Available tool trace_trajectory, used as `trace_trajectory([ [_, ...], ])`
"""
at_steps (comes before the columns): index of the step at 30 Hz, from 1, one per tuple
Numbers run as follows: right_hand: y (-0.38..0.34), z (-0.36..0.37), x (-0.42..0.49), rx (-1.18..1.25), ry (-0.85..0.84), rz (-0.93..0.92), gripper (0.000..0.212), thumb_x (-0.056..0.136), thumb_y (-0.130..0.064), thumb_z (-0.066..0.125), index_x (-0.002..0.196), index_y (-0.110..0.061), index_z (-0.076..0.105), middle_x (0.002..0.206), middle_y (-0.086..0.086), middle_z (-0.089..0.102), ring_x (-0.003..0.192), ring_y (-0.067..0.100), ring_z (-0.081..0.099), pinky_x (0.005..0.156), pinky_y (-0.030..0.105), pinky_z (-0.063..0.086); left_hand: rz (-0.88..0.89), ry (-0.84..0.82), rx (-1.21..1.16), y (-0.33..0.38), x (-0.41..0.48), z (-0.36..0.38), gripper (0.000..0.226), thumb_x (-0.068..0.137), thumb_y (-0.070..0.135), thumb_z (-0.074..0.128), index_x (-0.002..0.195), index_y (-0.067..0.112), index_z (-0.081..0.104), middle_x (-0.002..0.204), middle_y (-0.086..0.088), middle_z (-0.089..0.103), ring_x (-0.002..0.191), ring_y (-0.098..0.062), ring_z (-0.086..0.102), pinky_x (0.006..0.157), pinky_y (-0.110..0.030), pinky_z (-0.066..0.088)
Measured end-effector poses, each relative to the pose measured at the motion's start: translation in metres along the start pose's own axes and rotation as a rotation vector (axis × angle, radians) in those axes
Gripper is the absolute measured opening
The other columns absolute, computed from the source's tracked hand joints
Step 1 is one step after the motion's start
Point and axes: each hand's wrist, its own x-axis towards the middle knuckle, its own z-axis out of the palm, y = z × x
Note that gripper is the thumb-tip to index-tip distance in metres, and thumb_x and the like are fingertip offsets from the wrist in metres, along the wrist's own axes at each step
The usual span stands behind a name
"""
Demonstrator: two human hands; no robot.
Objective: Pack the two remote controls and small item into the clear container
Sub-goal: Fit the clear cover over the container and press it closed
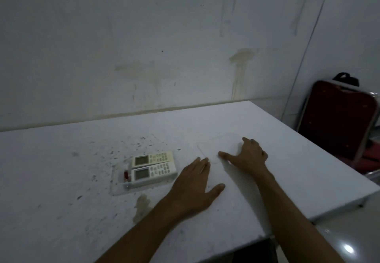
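Two white remote controls lie side by side inside a clear container (118, 188) on the white table: the far remote (153, 158) and the near remote (154, 173). A small red item (126, 174) sits at their left end, inside the container. A clear lid (218, 141), very faint, lies flat to the right of the container. My left hand (194, 186) rests flat on the table, fingers apart, near the lid's front left corner. My right hand (249, 155) lies on the lid's near right part, fingers spread; whether it grips the lid is unclear.
The white table (61, 180) has dark specks and a stain near the container. A stained wall stands behind it. A dark red folded chair (337, 118) leans at the right, beyond the table's edge. The table's front right corner is near my right forearm.
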Motion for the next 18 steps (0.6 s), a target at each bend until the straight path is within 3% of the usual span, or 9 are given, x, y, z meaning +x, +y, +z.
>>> trace_trajectory([
  [6, 0.01, 0.004, 0.006, 0.022, 0.004, -0.018, 0.126, 0.06, -0.087, 0.066, 0.156, -0.014, 0.029, 0.16, 0.015, 0.033, 0.147, 0.036, 0.032, 0.117, 0.054, 0.024, 0.03, 0.007, -0.003, -0.001, 0.002, 0.0, 0.096, 0.093, 0.081, 0.024, 0.165, 0.02, 0.012, 0.173, 0.003, 0.008, 0.158, -0.013, 0.004, 0.119, -0.027, 0.0],
  [10, 0.013, 0.005, 0.003, 0.179, 0.105, -0.012, 0.092, 0.08, -0.059, 0.074, 0.151, -0.014, 0.038, 0.153, 0.018, 0.036, 0.136, 0.038, 0.044, 0.113, 0.048, 0.031, 0.011, 0.005, -0.007, -0.002, 0.0, -0.001, 0.092, 0.094, 0.079, 0.026, 0.164, 0.02, 0.017, 0.173, 0.002, 0.006, 0.158, -0.016, 0.004, 0.12, -0.029, 0.0],
  [13, 0.01, -0.001, 0.0, 0.502, 0.188, 0.03, 0.067, 0.09, -0.037, 0.073, 0.146, -0.014, 0.046, 0.151, 0.016, 0.034, 0.106, 0.025, 0.06, 0.097, 0.031, 0.043, 0.0, 0.016, 0.022, 0.0, 0.001, 0.002, 0.093, 0.094, 0.079, 0.022, 0.163, 0.017, 0.019, 0.173, -0.002, 0.006, 0.159, -0.019, 0.004, 0.12, -0.03, -0.001],
  [16, -0.001, -0.009, -0.004, 0.679, 0.241, 0.086, 0.053, 0.097, -0.027, 0.065, 0.147, -0.019, 0.047, 0.154, 0.011, 0.036, 0.121, 0.03, 0.058, 0.105, 0.039, 0.046, -0.016, 0.028, -0.004, 0.005, -0.001, 0.0, 0.091, 0.095, 0.078, 0.024, 0.163, 0.018, 0.02, 0.173, -0.001, 0.007, 0.159, -0.019, 0.005, 0.12, -0.03, 0.0],
  [18, -0.009, -0.013, -0.011, 0.785, 0.253, 0.095, 0.052, 0.099, -0.021, 0.063, 0.148, -0.018, 0.046, 0.153, 0.013, 0.04, 0.12, 0.031, 0.061, 0.106, 0.045, 0.049, -0.027, 0.028, -0.089, 0.005, -0.005, -0.008, 0.091, 0.095, 0.077, 0.033, 0.165, 0.023, 0.014, 0.173, 0.003, 0.004, 0.159, -0.017, 0.005, 0.117, -0.027, 0.003],
])
